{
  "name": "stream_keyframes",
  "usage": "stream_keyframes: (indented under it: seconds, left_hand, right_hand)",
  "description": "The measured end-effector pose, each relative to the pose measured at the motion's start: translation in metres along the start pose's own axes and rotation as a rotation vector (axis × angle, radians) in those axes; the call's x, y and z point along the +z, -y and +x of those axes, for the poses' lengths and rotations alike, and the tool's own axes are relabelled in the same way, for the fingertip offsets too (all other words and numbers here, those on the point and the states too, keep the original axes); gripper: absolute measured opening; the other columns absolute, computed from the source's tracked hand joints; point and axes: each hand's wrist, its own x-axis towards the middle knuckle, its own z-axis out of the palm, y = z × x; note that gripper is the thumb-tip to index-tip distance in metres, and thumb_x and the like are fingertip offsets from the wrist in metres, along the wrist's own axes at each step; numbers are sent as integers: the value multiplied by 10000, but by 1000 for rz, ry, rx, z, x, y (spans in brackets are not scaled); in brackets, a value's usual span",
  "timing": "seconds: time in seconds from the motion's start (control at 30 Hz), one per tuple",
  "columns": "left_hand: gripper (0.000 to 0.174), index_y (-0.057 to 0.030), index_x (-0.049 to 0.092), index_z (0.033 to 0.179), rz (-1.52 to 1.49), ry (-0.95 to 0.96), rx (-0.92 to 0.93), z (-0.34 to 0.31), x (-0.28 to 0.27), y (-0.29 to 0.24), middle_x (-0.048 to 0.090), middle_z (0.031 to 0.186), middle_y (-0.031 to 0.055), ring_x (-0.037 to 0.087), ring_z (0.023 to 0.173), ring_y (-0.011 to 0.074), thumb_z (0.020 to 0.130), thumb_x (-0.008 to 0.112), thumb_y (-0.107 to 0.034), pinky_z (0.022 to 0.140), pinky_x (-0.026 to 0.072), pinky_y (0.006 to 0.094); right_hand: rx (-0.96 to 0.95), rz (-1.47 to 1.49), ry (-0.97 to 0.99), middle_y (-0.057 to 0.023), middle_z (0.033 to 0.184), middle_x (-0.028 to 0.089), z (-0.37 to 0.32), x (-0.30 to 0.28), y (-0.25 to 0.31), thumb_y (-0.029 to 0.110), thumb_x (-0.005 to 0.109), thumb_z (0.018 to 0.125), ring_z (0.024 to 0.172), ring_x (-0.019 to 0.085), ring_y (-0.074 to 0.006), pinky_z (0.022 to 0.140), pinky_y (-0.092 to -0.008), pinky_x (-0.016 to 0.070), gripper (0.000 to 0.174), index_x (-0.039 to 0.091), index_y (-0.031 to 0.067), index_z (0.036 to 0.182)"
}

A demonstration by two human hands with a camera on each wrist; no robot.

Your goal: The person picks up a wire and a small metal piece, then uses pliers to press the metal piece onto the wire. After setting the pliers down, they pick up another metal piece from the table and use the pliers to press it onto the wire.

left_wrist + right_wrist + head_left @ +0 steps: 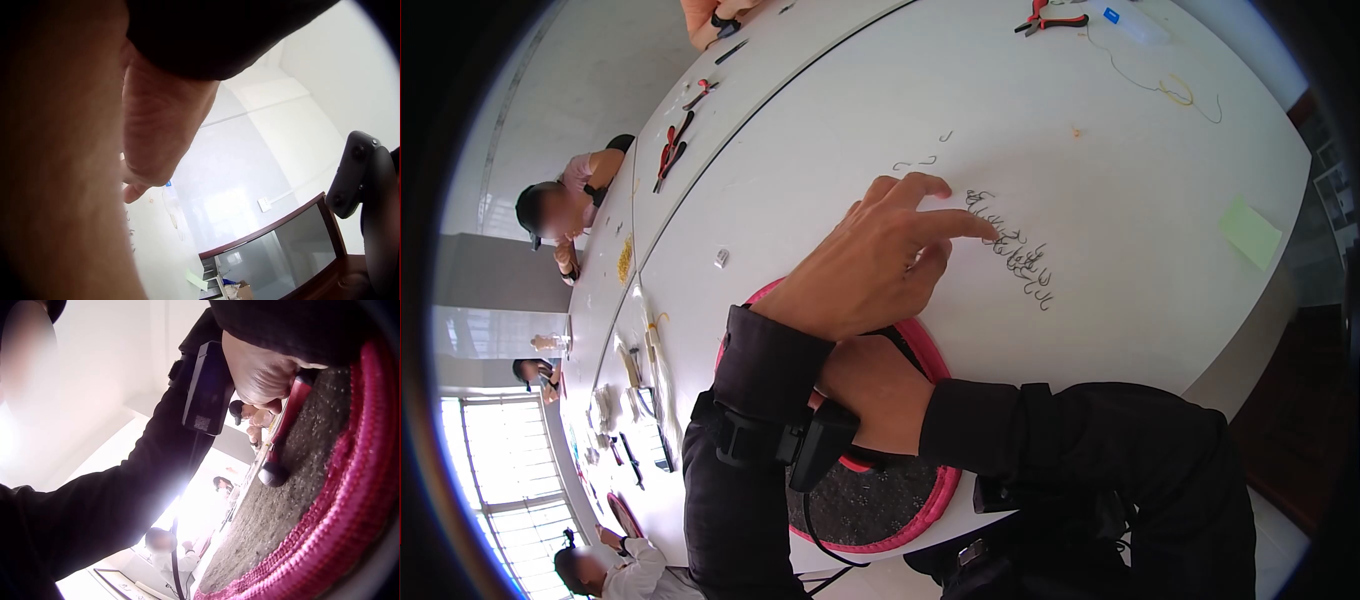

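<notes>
Hooks [1022, 260] lie clustered just beside the left hand [875, 258], at its fingertips.

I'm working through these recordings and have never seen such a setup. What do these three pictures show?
No robot here: these are a person's two bare hands. The head picture comes from a camera worn on the head, looking forward and down; the other two come from small cameras worn on the wrists.

On the white table lie a cluster of small dark hooks, a green note and some red-handled pliers. Nearer the person is a round dark pad with a pink rim.

The left hand reaches to the hooks, crossing above the right hand. The right hand is over the pad, at a red tool; whether it grips that is unclear.
</notes>
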Motion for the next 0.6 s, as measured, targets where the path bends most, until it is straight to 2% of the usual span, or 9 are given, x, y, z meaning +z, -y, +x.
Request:
stream_keyframes:
  seconds: [0.27, 0.6]
  left_hand:
    - [352, -203, 684, 1222, 20, -8, 9, -1, 0, -1, 487, 1374, 220, 494, 1252, 336, 959, 502, -54, 965, 495, 401]
    - [355, -211, 687, 1230, 10, -12, 3, -1, -1, -3, 495, 1366, 223, 522, 1214, 337, 965, 505, -61, 961, 498, 402]
  right_hand:
    - [-5, -8, 6, -129, 832, 666, 1, 1, -1, 223, 725, 752, 886, 667, -323, 819, -438, 514, 171, 659, 70, 788]
    - [-28, -2, -25, -134, 819, 672, 1, 1, -1, 209, 696, 754, 866, 669, -329, 804, -443, 513, 146, 657, 70, 767]
